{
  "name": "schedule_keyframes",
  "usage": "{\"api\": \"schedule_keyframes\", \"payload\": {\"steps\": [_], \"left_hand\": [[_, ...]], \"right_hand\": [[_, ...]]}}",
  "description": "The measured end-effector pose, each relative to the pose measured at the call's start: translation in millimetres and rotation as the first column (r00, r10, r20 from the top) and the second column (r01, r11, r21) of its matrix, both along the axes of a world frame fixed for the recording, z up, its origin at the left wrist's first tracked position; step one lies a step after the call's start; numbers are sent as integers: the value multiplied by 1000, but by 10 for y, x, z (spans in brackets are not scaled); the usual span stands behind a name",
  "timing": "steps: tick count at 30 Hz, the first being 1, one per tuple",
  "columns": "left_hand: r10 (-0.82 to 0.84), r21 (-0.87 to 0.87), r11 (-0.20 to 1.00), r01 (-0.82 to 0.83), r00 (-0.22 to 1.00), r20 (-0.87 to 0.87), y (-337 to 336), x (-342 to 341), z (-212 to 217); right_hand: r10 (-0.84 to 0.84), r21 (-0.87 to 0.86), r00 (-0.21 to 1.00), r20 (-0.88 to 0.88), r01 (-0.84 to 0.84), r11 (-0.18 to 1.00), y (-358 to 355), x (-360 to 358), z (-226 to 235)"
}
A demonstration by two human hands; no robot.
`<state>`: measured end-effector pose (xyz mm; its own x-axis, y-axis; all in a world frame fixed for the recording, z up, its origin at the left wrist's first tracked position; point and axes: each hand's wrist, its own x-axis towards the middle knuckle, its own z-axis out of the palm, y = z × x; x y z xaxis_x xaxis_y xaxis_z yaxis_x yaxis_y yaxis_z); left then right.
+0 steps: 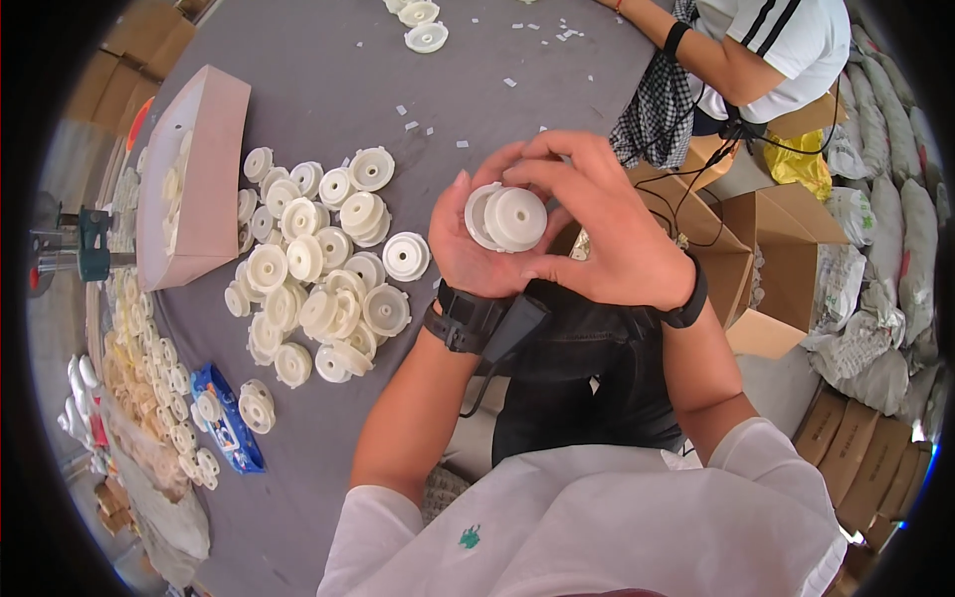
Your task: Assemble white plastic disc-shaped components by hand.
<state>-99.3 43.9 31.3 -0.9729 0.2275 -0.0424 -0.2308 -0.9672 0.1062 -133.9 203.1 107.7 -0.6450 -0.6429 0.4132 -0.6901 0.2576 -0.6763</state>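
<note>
My left hand (458,249) is cupped palm up around a round white plastic piece (478,217), with its fingers curled up behind it. A second white plastic disc (519,220) with a small centre hole overlaps the first. Bent over it from the right, my right hand (622,234) has its fingertips and thumb around this disc's edge. Just left of my hands, a single white disc (406,257) lies on the grey table beside a loose heap of similar pieces (303,257), some stacked or tilted.
A pale pink box (221,129) with white pieces stands left, near a blue patterned packet (227,423). Across the table sits another person (756,60). Open cardboard boxes (786,239) and cables are at the right, before stacked sacks (885,239). Paper bits dot the tabletop (328,90).
</note>
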Motion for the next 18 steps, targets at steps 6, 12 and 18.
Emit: {"api": "schedule_keyframes", "payload": {"steps": [6,12,18], "left_hand": [[-13,53,998,13,1000,-11,-43,-5,-46],[-24,62,998,26,999,-31,-11,-46,-36],[0,-90,996,-6,998,-60,52,-50,-106]], "right_hand": [[-2,153,997,-77,14,988,-33,-25,-71],[-49,61,997,-61,53,997,-39,-41,-67],[-151,-118,985,-89,140,983,-66,-54,-72]]}}
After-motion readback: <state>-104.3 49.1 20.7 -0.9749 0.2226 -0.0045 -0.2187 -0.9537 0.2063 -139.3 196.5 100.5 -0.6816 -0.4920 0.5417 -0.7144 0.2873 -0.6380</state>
